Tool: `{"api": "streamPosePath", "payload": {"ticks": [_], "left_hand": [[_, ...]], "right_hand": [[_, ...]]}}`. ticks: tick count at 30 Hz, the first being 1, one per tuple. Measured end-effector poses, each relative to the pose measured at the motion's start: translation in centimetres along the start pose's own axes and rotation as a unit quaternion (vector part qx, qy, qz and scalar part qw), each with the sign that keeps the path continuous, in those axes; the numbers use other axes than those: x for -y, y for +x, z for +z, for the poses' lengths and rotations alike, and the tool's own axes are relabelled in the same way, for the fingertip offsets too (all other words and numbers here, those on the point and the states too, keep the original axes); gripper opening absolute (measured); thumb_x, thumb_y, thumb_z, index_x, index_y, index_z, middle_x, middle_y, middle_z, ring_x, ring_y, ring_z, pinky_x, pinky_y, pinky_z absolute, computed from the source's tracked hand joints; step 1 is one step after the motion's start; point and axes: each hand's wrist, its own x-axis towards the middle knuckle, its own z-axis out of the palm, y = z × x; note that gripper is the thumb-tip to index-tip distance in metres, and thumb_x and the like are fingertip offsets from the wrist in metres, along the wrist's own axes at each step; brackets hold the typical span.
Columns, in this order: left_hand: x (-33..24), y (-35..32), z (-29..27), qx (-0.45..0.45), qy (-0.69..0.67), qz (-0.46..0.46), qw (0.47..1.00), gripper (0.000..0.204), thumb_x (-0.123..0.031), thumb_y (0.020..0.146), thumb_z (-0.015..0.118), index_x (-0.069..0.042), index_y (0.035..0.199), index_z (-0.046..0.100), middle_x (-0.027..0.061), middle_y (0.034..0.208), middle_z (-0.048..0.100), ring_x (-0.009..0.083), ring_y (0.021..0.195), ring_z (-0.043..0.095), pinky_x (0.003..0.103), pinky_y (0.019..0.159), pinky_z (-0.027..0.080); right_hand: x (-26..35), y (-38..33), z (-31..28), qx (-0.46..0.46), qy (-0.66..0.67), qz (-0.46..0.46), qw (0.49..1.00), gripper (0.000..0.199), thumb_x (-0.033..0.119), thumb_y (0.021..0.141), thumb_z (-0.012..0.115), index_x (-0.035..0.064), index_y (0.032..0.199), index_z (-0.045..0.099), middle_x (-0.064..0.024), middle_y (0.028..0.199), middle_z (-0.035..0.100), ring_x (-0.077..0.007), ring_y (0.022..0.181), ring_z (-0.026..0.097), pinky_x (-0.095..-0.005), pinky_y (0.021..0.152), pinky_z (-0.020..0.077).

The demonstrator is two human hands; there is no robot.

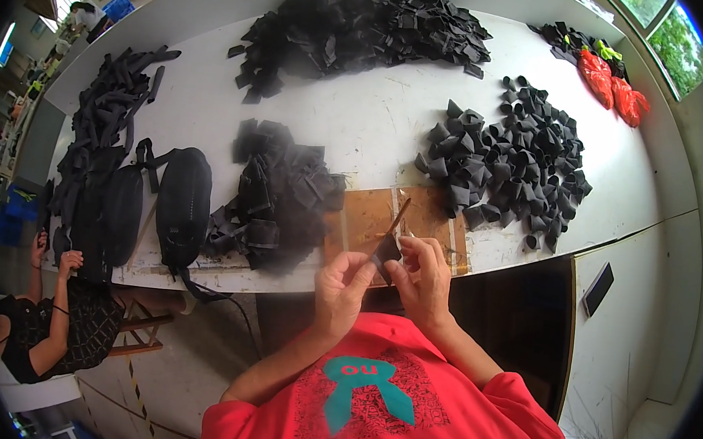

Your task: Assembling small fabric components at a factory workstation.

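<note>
Left hand (342, 290) and right hand (423, 280): grip pinching one black fabric piece (385, 254) — looped pieces (542, 144), rightward, seem done; flat pieces (277, 167) apparently remain.

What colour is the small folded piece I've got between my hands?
The folded piece looks black, seen best in the head view.

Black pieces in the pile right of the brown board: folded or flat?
Mostly folded: the black pieces right of the brown board bend into loops or cones, several showing hollow openings.
</note>
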Motion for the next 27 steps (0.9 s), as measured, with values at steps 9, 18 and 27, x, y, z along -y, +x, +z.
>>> {"api": "streamPosePath", "payload": {"ticks": [9,18,27], "left_hand": [[0.4,0.4,0.3,-0.077,0.368,0.271,0.886,0.009,0.002,0.075,0.059,0.000,0.083,0.056,0.0134,0.068,0.060,0.0171,0.059,0.061,0.026,0.053,0.046],[-1.2,1.8,-0.3,0.064,-0.245,-0.137,0.958,0.016,0.005,0.074,0.057,-0.005,0.085,0.051,-0.0006,0.065,0.050,0.0012,0.042,0.037,0.016,0.035,0.027],[1.1,2.9,-0.1,-0.098,0.291,0.310,0.900,0.011,0.006,0.075,0.045,0.001,0.080,0.054,0.0031,0.063,0.056,0.0033,0.054,0.050,0.017,0.046,0.039]], "right_hand": [[-0.3,0.4,0.5,0.015,-0.070,-0.186,0.980,0.014,0.002,0.069,0.062,0.0044,0.081,0.055,-0.0086,0.069,0.052,-0.0257,0.056,0.053,-0.0323,0.047,0.0423],[-1.5,0.1,0.9,-0.001,0.081,0.010,0.997,0.006,0.004,0.074,0.059,0.0011,0.076,0.055,-0.0025,0.063,0.048,-0.0100,0.051,0.044,-0.0224,0.045,0.0347],[-0.2,1.0,-2.0,0.165,0.671,0.267,0.672,0.017,0.018,0.083,0.053,0.0032,0.074,0.053,0.0024,0.062,0.045,-0.0058,0.052,0.040,-0.0186,0.047,0.0316]]}}
